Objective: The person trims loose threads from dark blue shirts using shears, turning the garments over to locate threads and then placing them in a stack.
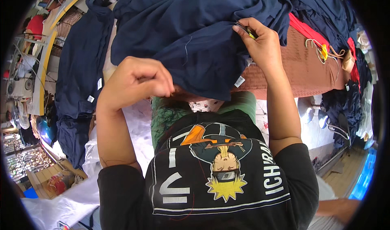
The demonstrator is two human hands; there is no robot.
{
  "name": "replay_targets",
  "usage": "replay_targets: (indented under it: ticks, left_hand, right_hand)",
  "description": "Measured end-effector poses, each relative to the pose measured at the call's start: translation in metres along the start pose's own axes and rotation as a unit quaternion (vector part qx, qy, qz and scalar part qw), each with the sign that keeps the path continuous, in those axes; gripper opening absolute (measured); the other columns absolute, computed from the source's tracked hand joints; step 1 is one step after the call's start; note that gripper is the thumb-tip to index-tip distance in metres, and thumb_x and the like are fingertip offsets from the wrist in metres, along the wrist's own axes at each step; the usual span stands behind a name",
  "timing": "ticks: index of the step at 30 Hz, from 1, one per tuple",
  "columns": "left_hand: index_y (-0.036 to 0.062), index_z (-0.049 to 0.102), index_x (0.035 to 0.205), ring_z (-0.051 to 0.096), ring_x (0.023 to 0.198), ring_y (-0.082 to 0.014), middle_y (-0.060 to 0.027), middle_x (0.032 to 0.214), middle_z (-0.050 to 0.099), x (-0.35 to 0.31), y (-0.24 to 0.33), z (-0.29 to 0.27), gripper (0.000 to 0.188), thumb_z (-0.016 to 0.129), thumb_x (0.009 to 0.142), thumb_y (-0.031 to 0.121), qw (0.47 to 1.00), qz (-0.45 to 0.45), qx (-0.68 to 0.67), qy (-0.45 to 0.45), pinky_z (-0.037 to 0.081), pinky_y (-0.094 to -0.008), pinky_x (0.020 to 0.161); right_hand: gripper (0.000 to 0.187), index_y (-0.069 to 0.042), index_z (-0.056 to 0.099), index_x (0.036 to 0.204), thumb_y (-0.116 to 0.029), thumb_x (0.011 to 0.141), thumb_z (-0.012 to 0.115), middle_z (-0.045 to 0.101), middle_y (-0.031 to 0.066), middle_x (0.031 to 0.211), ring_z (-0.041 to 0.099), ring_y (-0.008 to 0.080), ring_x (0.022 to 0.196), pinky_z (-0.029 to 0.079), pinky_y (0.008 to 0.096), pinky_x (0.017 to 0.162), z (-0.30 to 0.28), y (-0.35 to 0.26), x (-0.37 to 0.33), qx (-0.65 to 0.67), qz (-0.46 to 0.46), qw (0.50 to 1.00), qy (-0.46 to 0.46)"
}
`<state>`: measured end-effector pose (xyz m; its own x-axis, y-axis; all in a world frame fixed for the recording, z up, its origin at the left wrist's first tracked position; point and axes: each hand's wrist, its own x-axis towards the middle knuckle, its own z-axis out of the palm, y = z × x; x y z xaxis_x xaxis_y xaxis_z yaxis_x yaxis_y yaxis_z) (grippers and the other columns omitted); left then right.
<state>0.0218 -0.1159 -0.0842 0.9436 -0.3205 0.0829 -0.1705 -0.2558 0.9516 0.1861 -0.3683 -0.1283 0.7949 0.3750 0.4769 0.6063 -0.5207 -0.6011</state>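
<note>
Head view: navy garment (pixel 211 55) sprawled at 12 o'clock over the brown-covered worktop (pixel 315 69), pale thread (pixel 186 51) lying on it. Right hand (pixel 262 43), around 1 o'clock, grips some small yellow-and-dark tool, fingertips right by the cloth. Left hand (pixel 138 81), 10 o'clock, is loosely curled, can't tell if it's holding anything.

Navy garments (pixel 203 10) heaped on a brown-covered table (pixel 302 65) suggest a garment workshop.
</note>
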Motion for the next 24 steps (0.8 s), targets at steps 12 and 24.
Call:
replay_targets:
  ticks: [12,24]
  left_hand:
    - [0.0028,0.070,0.091,0.066,0.073,-0.0171,-0.0082,0.079,0.069,0.034,-0.072,0.040,0.018,0.073,0.079,0.016,0.915,-0.067,0.191,0.348,0.050,-0.0275,0.067]
    - [0.0085,0.072,0.096,0.065,0.094,-0.0286,-0.0143,0.098,0.069,-0.420,-0.333,0.082,0.030,0.056,0.083,0.031,0.582,-0.647,0.324,-0.371,0.050,-0.0412,0.083]
  right_hand:
    - [0.017,-0.008,0.069,0.094,-0.019,0.082,0.073,0.064,0.0089,0.068,0.060,0.0179,0.059,0.048,0.0287,0.059,0.005,0.001,0.000,0.043,-0.029,0.998,0.029]
    - [0.018,-0.006,0.068,0.094,-0.019,0.083,0.074,0.054,0.0027,0.060,0.046,0.0068,0.056,0.041,0.0231,0.056,0.016,0.005,0.000,0.079,0.029,0.996,0.005]
